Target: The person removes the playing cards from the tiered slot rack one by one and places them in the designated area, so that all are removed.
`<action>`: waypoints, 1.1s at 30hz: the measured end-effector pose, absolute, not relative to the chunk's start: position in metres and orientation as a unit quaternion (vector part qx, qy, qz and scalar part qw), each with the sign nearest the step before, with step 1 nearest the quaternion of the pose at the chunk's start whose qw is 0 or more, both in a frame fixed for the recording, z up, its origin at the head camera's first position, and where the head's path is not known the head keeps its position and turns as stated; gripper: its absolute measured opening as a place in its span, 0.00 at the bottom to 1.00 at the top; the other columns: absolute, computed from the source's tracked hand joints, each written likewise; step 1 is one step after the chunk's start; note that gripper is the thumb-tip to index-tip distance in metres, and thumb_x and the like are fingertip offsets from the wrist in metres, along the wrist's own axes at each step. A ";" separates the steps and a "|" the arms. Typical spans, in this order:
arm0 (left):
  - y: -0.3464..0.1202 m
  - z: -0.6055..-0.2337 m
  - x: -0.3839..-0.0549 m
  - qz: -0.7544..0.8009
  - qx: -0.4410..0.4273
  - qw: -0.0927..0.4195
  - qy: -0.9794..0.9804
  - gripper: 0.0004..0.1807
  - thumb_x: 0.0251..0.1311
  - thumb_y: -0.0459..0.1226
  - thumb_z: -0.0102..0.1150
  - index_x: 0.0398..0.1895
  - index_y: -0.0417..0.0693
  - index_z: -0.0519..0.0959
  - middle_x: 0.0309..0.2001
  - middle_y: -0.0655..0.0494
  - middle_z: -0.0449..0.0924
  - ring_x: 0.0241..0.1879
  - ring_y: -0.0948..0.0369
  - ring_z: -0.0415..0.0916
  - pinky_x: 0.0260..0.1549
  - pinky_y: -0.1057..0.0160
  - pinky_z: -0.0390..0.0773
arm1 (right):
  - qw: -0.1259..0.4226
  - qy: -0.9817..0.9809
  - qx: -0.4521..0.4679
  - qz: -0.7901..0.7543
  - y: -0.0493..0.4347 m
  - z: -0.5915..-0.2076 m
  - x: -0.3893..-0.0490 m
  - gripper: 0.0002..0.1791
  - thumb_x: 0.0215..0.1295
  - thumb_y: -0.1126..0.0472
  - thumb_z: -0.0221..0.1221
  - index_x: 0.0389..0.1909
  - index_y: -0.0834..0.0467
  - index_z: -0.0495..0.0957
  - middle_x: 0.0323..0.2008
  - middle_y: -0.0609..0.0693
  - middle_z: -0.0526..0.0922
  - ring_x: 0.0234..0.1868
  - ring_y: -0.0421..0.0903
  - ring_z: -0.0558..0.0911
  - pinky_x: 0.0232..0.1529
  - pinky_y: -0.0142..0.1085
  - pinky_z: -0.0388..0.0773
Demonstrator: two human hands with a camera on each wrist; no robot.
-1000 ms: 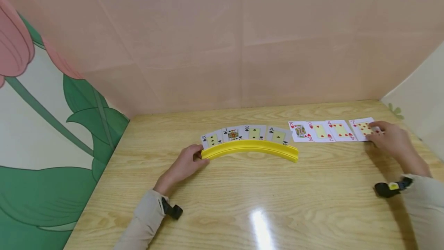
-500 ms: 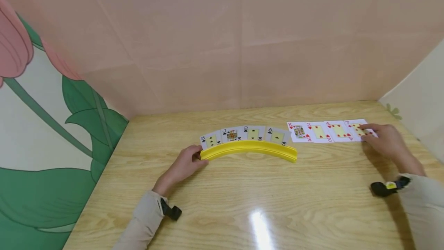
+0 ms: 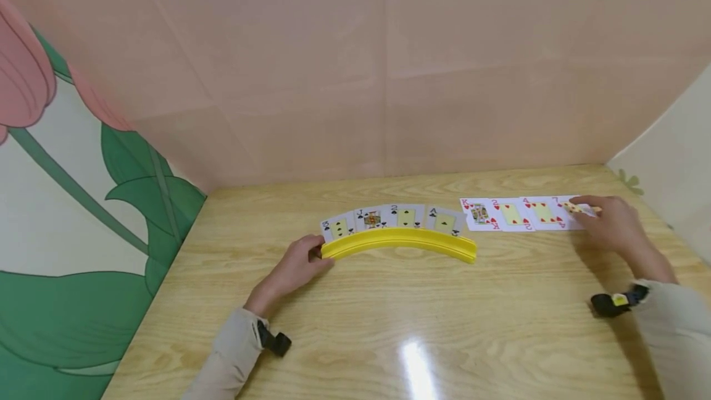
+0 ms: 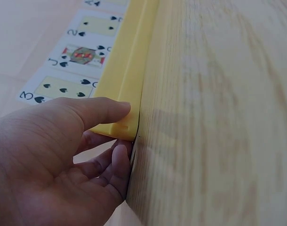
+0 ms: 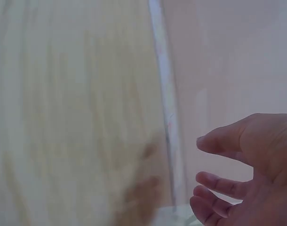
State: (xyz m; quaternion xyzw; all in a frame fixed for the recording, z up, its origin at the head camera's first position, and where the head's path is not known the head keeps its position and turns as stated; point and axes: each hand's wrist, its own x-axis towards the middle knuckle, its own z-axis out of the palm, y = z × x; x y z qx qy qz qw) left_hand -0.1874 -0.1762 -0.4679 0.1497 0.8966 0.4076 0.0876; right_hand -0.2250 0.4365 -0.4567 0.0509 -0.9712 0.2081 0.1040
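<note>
With its thumb in front and fingers behind, my left hand (image 3: 291, 270) grips the left end of a curved yellow playing card holder (image 3: 399, 238). Several black-suit playing cards stand fanned in it: three of spades (image 4: 63, 87), jack of spades (image 4: 80, 57), two of spades (image 4: 94, 26) and an ace (image 3: 444, 221). To the right lies an overlapping row with the king (image 3: 479, 213), two (image 3: 510, 213) and four of hearts (image 3: 541, 212), then a red seven (image 3: 580, 208). My right hand (image 3: 613, 227) touches the seven, thumb and fingers apart, partly covering it.
Everything lies on a wood-grain table (image 3: 389, 313) that meets a pinkish back wall (image 3: 355, 79). A flower-patterned wall (image 3: 66, 245) borders the left, and a pale wall (image 3: 677, 159) the right. Black wrist cameras sit on both wrists.
My right hand has moved left, sliding the seven further over the four of hearts. My left hand and the card holder have stayed in place.
</note>
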 end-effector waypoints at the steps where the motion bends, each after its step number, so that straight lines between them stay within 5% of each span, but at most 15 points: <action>1: -0.176 -0.468 -0.188 0.407 0.151 0.087 0.897 0.24 0.64 0.38 0.66 0.62 0.46 0.76 0.50 0.56 0.78 0.44 0.59 0.72 0.44 0.59 0.74 | 0.107 -0.971 0.050 0.207 0.434 -0.454 -0.225 0.17 0.67 0.65 0.58 0.53 0.69 0.77 0.36 0.76 0.78 0.33 0.66 0.77 0.26 0.45 0.68; 3: -0.176 -0.468 -0.188 0.406 0.153 0.084 0.897 0.23 0.64 0.38 0.66 0.61 0.46 0.76 0.50 0.56 0.78 0.43 0.59 0.73 0.44 0.59 0.74 | 0.116 -0.969 0.053 0.210 0.428 -0.448 -0.226 0.16 0.66 0.65 0.59 0.53 0.68 0.78 0.46 0.80 0.76 0.40 0.72 0.77 0.30 0.53 0.72; 9: -0.176 -0.468 -0.188 0.406 0.150 0.081 0.898 0.22 0.64 0.38 0.66 0.61 0.46 0.77 0.49 0.57 0.78 0.43 0.60 0.73 0.43 0.60 0.74 | 0.145 -0.963 0.084 0.213 0.399 -0.428 -0.225 0.15 0.66 0.67 0.60 0.52 0.67 0.79 0.50 0.79 0.75 0.42 0.74 0.77 0.37 0.64 0.70; 15: -0.176 -0.467 -0.189 0.405 0.150 0.081 0.898 0.22 0.64 0.38 0.66 0.60 0.46 0.77 0.48 0.57 0.78 0.43 0.60 0.73 0.43 0.60 0.74 | 0.174 -0.954 0.113 0.217 0.366 -0.411 -0.220 0.15 0.64 0.70 0.61 0.52 0.67 0.80 0.51 0.76 0.76 0.45 0.71 0.75 0.37 0.60 0.71; 21: -0.176 -0.468 -0.190 0.404 0.155 0.076 0.898 0.22 0.63 0.37 0.66 0.60 0.46 0.77 0.48 0.57 0.78 0.42 0.60 0.73 0.42 0.61 0.74 | 0.196 -0.943 0.139 0.232 0.339 -0.394 -0.216 0.14 0.63 0.70 0.62 0.50 0.66 0.82 0.50 0.73 0.78 0.46 0.68 0.77 0.29 0.34 0.74; 27: -0.176 -0.467 -0.190 0.406 0.154 0.077 0.898 0.21 0.64 0.37 0.66 0.60 0.46 0.77 0.48 0.56 0.78 0.43 0.60 0.73 0.42 0.60 0.73 | 0.206 -0.934 0.170 0.236 0.310 -0.384 -0.209 0.15 0.61 0.71 0.64 0.50 0.64 0.82 0.48 0.67 0.81 0.47 0.63 0.75 0.33 0.44 0.76; 33: -0.175 -0.466 -0.189 0.404 0.155 0.075 0.898 0.20 0.63 0.37 0.66 0.58 0.45 0.78 0.47 0.56 0.78 0.42 0.59 0.72 0.41 0.60 0.73 | 0.198 -0.927 0.196 0.253 0.285 -0.379 -0.200 0.17 0.61 0.70 0.65 0.51 0.62 0.82 0.49 0.63 0.81 0.47 0.59 0.77 0.36 0.34 0.74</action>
